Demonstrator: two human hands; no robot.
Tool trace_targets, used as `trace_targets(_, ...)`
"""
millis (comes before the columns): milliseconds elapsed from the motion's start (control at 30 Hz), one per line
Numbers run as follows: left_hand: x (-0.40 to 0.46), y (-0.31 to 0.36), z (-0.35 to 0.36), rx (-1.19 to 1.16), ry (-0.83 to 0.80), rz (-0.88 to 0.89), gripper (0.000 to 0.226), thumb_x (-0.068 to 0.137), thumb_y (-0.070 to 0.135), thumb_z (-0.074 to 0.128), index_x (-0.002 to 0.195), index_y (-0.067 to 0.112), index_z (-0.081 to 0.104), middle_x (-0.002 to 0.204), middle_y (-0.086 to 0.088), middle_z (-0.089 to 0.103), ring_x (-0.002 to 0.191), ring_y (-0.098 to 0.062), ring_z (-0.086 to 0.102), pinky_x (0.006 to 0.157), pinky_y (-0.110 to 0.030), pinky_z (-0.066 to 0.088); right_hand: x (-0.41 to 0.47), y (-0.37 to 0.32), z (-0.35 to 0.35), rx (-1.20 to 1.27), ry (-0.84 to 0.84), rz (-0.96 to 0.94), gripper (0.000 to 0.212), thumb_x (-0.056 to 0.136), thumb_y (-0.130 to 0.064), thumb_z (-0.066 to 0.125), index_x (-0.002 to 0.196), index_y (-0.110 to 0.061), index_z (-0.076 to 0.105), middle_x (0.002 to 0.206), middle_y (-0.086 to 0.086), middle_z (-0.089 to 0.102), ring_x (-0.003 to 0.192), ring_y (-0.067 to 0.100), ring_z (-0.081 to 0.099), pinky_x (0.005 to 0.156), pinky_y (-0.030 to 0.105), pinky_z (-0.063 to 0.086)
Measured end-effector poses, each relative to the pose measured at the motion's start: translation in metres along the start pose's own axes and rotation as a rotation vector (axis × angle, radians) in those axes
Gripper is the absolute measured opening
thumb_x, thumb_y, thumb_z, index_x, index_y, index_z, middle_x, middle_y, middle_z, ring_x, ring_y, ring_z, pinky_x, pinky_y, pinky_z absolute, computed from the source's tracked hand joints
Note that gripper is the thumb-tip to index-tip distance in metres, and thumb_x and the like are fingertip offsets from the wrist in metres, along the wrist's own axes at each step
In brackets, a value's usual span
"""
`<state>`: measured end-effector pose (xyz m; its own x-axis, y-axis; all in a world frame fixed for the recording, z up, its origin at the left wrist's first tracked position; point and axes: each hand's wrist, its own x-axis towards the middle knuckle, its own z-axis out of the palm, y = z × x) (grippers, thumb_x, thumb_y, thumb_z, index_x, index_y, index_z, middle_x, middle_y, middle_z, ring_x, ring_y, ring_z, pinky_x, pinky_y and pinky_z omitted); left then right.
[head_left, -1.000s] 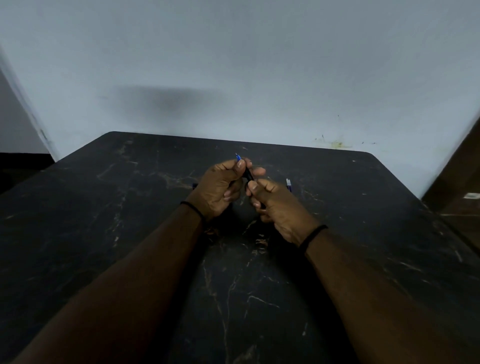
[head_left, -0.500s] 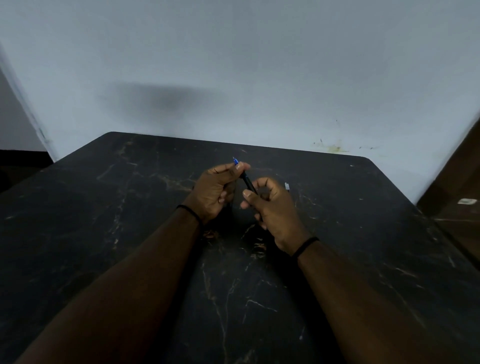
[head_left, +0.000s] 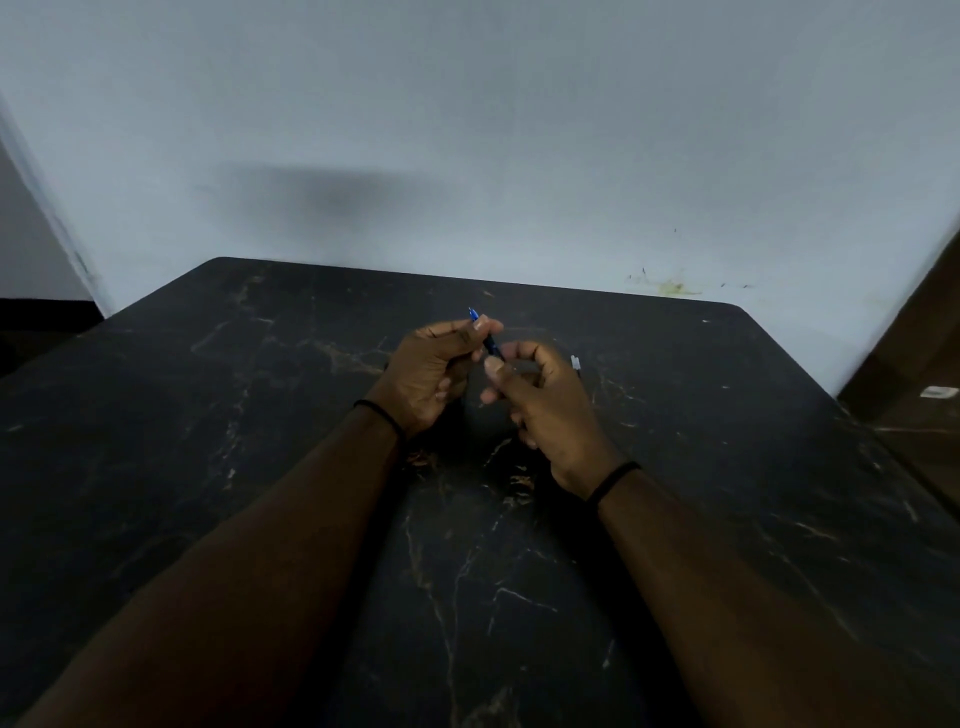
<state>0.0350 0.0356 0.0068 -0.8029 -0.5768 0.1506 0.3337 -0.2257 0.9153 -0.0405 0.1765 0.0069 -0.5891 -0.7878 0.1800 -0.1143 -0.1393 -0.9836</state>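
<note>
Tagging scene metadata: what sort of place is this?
Likely a plain indoor room, home or office unclear: a dark marble-look table against a bare pale wall, brown wooden panel at right edge. The left hand and right hand hold a blue pen.

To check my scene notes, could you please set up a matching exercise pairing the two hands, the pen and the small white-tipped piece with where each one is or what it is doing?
Things:
1. left hand
2. right hand
3. pen
4. white-tipped piece

Places and states:
A. lies on the dark table, just beyond the right hand
B. its fingers hold the pen's lower end
C. held tilted above the table, blue tip uppermost
D. its fingers pinch the pen just below the blue tip

Right pairs: 1-D, 2-B, 3-C, 4-A.
</note>
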Motion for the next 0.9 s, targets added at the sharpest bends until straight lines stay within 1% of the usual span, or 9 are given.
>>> trace_targets(67, 0.0001, -0.0007, 0.0000, 0.012, 0.001, -0.002, 0.018, 0.094, 0.017, 0.057, 0.097, 0.007, 0.071, 0.059, 0.000, 0.054, 0.031, -0.004, 0.030, 0.029, -0.015, 0.022, 0.0009, 0.0000, 0.0003, 0.020, -0.008, 0.024, 0.024, 0.104, -0.033, 0.048, 0.105, -0.017, 0.067, 0.077, 0.006, 0.068, 0.044, -0.001, 0.045, 0.038, 0.012, 0.031)
trace_targets(133, 0.0002, -0.0008, -0.0003, 0.019, 0.009, -0.010, 0.018, 0.094, 0.017, 0.057, 0.099, 0.006, 0.070, 0.056, 0.000, 0.050, 0.031, -0.004, 0.029, 0.030, -0.016, 0.020, 0.0015, 0.0006, 0.0014, 0.026, -0.003, 0.037, 0.032, 0.106, -0.028, 0.042, 0.097, -0.013, 0.069, 0.075, 0.009, 0.064, 0.043, 0.001, 0.040, 0.037, 0.012, 0.029)
trace_targets(200, -0.0006, 0.0003, -0.0009, 0.029, 0.008, -0.011, 0.019, 0.094, 0.020, 0.057, 0.100, 0.006, 0.069, 0.055, 0.000, 0.047, 0.031, -0.004, 0.028, 0.032, -0.018, 0.018, 0.0009, 0.0010, 0.0019, -0.002, -0.006, 0.013, 0.027, 0.105, -0.023, 0.046, 0.092, -0.012, 0.067, 0.076, 0.009, 0.064, 0.045, 0.002, 0.041, 0.038, 0.012, 0.030)
trace_targets(300, -0.0025, 0.0023, -0.0026, 0.060, -0.020, -0.001, 0.025, 0.087, 0.026, 0.062, 0.101, 0.007, 0.070, 0.053, 0.002, 0.047, 0.032, -0.005, 0.028, 0.033, -0.020, 0.019, 0.0002, 0.0015, -0.0001, -0.022, -0.012, -0.029, 0.005, 0.098, -0.019, 0.061, 0.094, -0.016, 0.061, 0.079, 0.008, 0.067, 0.048, 0.000, 0.050, 0.040, 0.011, 0.035)
trace_targets(433, -0.0020, 0.0022, -0.0050, 0.072, -0.028, 0.003, 0.026, 0.083, 0.029, 0.066, 0.099, 0.009, 0.072, 0.052, 0.003, 0.045, 0.031, -0.005, 0.028, 0.032, -0.018, 0.019, 0.0004, 0.0003, 0.0005, -0.007, -0.024, -0.002, 0.012, 0.098, -0.031, 0.060, 0.105, -0.021, 0.061, 0.077, 0.002, 0.070, 0.046, -0.003, 0.051, 0.039, 0.010, 0.035)
trace_targets(567, 0.0000, 0.0007, -0.0055, 0.067, -0.023, 0.006, 0.024, 0.083, 0.027, 0.066, 0.097, 0.010, 0.073, 0.052, 0.002, 0.045, 0.030, -0.005, 0.027, 0.031, -0.015, 0.019, 0.0004, -0.0005, 0.0019, 0.017, -0.012, 0.006, 0.029, 0.106, -0.027, 0.043, 0.091, -0.019, 0.067, 0.076, 0.007, 0.067, 0.044, -0.002, 0.046, 0.038, 0.010, 0.031)
trace_targets(700, -0.0001, 0.0014, -0.0082, 0.075, -0.037, 0.016, 0.024, 0.085, 0.027, 0.065, 0.099, 0.009, 0.074, 0.052, 0.003, 0.045, 0.031, -0.005, 0.027, 0.031, -0.017, 0.020, 0.0003, 0.0005, 0.0023, -0.052, 0.008, -0.044, 0.008, 0.098, -0.020, 0.060, 0.090, -0.021, 0.061, 0.082, 0.006, 0.067, 0.054, 0.004, 0.050, 0.043, 0.012, 0.036)
trace_targets(800, -0.0013, 0.0025, -0.0087, 0.091, -0.041, 0.014, 0.022, 0.085, 0.028, 0.066, 0.096, 0.011, 0.075, 0.052, 0.004, 0.046, 0.031, -0.005, 0.028, 0.031, -0.018, 0.020, 0.0001, 0.0009, 0.0014, -0.022, 0.022, -0.049, 0.017, 0.090, -0.020, 0.071, 0.097, -0.026, 0.056, 0.084, -0.002, 0.065, 0.056, 0.001, 0.055, 0.045, 0.011, 0.039)
trace_targets(900, -0.0010, 0.0021, -0.0071, 0.081, -0.037, 0.009, 0.022, 0.085, 0.026, 0.065, 0.096, 0.010, 0.074, 0.050, 0.003, 0.046, 0.030, -0.005, 0.028, 0.032, -0.018, 0.019, -0.0007, -0.0003, 0.0023, -0.035, -0.009, -0.029, 0.012, 0.099, -0.034, 0.057, 0.104, -0.025, 0.063, 0.080, -0.003, 0.068, 0.051, -0.005, 0.054, 0.043, 0.008, 0.036)
